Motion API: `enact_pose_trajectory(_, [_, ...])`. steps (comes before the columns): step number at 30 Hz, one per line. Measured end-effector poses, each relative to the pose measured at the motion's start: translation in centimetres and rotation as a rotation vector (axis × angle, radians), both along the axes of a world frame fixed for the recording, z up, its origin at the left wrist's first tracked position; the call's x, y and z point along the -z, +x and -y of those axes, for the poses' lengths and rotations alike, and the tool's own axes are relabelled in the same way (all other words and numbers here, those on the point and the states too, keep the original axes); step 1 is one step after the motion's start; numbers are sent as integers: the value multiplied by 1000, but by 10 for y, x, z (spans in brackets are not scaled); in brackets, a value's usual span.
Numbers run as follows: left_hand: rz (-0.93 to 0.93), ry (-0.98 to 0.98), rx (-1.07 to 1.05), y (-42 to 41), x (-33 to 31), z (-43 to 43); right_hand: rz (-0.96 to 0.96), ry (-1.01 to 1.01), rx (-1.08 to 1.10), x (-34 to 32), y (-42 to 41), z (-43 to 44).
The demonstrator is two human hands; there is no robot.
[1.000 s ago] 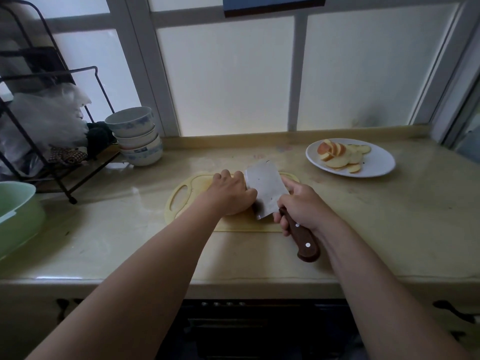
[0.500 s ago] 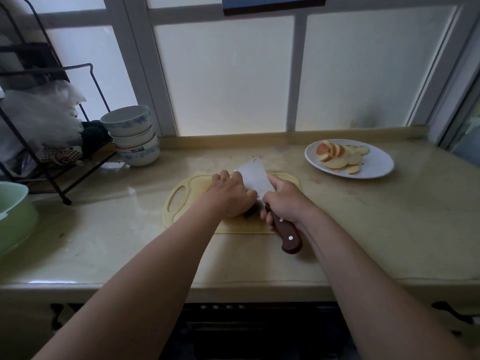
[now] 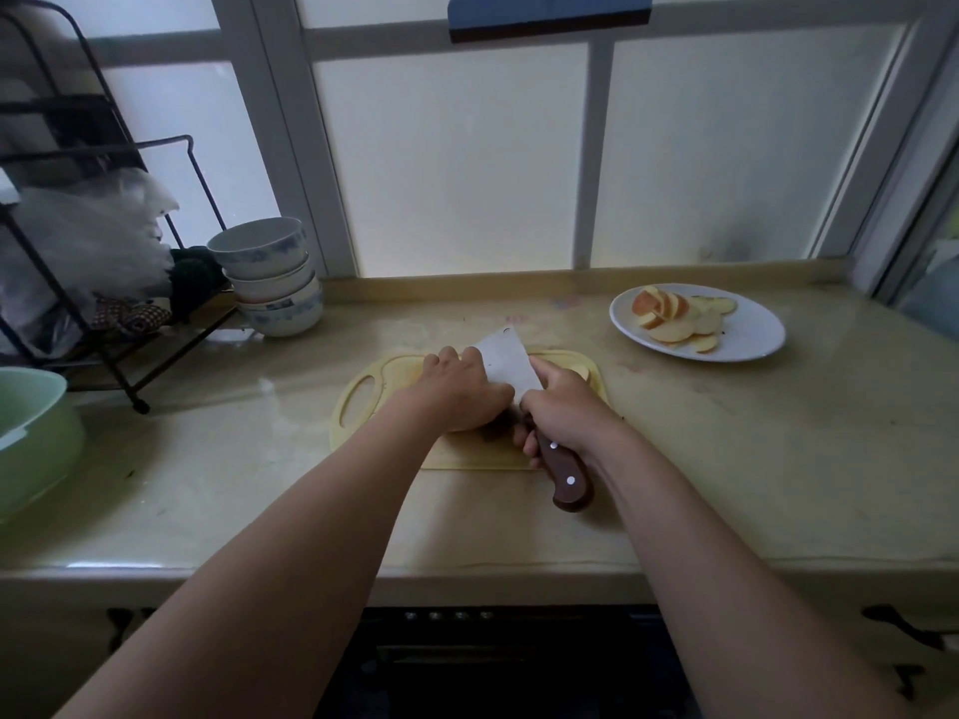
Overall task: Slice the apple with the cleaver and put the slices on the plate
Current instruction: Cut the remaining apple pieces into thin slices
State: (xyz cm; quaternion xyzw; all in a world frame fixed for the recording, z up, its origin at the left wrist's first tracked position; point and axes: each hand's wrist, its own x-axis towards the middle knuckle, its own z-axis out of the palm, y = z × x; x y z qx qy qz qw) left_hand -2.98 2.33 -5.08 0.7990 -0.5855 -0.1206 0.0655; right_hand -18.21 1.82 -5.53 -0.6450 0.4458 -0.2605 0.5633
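Since one second ago, the cleaver (image 3: 506,363) and the right hand (image 3: 565,412) have shifted left, so the blade now stands right against the left hand (image 3: 456,391); half a second ago it was already about there, little change since. Handle butt sits nearer the cutting board (image 3: 363,402) edge than before. Plate (image 3: 757,334) and slices (image 3: 674,324) unmoved.

Right hand: fingers wrapped tight round the brown wooden handle, close up to the blade, wrist angled in from the right. Blade upright, slightly tilted, tip pointing away toward the window, lower edge hidden between the hands.

Left hand: knuckles up, fingers curled down onto the board, side of the hand touching the blade's flat. What is under it is covered, so its grip cannot be told; the apple being cut is not visible.

Slices lie fanned on the left half of the white plate, which is back right on the counter (image 3: 726,459), well apart from the board. Stacked bowls (image 3: 270,282) back left, green basin (image 3: 31,438) at the left edge.
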Motion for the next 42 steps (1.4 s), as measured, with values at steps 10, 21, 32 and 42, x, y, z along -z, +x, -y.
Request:
enact_pose_trajectory(10, [11,64,-40,-3,-6,0,127,36,65,1,-12,-1])
enact_pose_trajectory(21, [27,43,-46,-6,-6,-1,166,59,106,-1,-16,-4])
enact_pose_trajectory(32, [14,52,-52,-6,-7,-2,163,51,115,-3,-17,-5])
enact_pose_trajectory(42, [14,44,-52,-5,-6,-2,203,87,125,-4,-18,-6])
